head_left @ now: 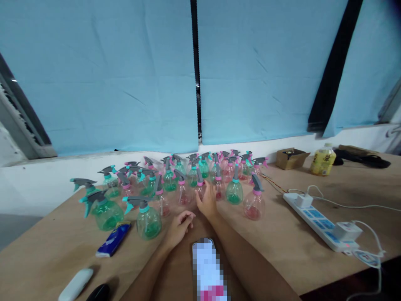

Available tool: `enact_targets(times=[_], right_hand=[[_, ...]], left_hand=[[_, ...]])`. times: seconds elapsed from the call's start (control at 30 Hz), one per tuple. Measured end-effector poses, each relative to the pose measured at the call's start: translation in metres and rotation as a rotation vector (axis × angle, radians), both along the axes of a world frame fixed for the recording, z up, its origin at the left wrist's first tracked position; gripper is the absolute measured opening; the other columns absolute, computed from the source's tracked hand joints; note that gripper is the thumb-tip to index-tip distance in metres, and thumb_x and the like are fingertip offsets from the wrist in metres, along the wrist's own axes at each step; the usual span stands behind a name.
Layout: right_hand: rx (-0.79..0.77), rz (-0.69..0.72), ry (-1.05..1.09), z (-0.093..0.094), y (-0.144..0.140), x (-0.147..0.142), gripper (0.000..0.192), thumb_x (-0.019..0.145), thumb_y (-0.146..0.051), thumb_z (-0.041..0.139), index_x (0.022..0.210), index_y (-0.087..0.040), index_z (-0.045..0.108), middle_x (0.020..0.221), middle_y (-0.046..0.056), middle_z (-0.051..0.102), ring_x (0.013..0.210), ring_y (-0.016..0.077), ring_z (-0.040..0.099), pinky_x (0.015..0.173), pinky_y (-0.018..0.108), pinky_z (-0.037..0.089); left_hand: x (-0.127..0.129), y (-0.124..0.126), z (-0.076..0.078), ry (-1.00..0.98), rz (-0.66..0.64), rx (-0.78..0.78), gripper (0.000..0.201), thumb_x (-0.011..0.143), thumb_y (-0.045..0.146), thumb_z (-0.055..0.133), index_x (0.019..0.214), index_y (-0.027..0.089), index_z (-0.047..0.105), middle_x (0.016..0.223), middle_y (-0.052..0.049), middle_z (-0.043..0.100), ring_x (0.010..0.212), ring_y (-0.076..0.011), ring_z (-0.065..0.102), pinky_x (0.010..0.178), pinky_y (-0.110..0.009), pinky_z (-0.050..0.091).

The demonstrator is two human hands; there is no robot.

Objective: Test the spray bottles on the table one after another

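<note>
Right hand reaching into spray bottle cluster at surface far edge, fingers spread on pink-capped bottle, grip unclear. Left hand loosely curled, empty, resting beside green bottle.

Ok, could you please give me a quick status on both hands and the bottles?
Right hand open, reaching to a pink bottle mid-cluster. Left hand loosely curled, empty, on the table. Green bottle close beside the left hand.
</note>
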State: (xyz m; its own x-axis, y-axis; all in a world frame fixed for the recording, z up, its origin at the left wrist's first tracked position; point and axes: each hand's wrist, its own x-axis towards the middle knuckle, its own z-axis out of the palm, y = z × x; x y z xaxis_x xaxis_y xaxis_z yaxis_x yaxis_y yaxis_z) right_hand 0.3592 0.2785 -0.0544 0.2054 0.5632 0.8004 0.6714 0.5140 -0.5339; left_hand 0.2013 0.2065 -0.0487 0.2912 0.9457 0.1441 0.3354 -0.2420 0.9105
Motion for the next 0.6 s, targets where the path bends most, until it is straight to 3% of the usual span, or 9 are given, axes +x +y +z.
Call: enact_targets(times=[0.37, 0.53, 0.6], right_hand=[[-0.024, 0.137, 0.176, -0.012, 0.013, -0.001, 0.050, 0.090, -0.031, 0.049, 0.136, -0.015, 0.037, 0.132, 0.017, 0.051, 0.126, 0.0268, 0.046, 0.105, 0.045, 0.037], [0.043, 0.093, 0.212, -0.006, 0.006, -0.003, 0.065, 0.088, -0.037, 0.054, 0.141, -0.012, 0.027, 0.140, 0.022, 0.039, 0.133, 0.0292, 0.037, 0.108, 0.049, 0.032], [0.116, 0.053, 0.229, 0.001, -0.001, -0.003, 0.058, 0.089, -0.035, 0.053, 0.138, -0.012, 0.031, 0.137, 0.022, 0.039, 0.132, 0.0292, 0.036, 0.108, 0.051, 0.032]], left_hand=[[0.001, -0.001, 0.000, 0.002, 0.002, 0.002, 0.040, 0.087, 0.054, 0.049, 0.088, 0.018, 0.065, 0.064, 0.002, 0.058, 0.051, -0.0114, 0.047, 0.052, -0.022, 0.035], [0.001, -0.001, 0.001, 0.002, 0.013, -0.007, 0.039, 0.085, 0.055, 0.050, 0.087, 0.018, 0.065, 0.063, 0.002, 0.059, 0.051, -0.0114, 0.047, 0.053, -0.023, 0.036], [0.001, -0.001, 0.002, 0.008, 0.010, -0.008, 0.039, 0.085, 0.054, 0.050, 0.088, 0.018, 0.065, 0.063, 0.002, 0.059, 0.051, -0.0114, 0.047, 0.053, -0.022, 0.035]])
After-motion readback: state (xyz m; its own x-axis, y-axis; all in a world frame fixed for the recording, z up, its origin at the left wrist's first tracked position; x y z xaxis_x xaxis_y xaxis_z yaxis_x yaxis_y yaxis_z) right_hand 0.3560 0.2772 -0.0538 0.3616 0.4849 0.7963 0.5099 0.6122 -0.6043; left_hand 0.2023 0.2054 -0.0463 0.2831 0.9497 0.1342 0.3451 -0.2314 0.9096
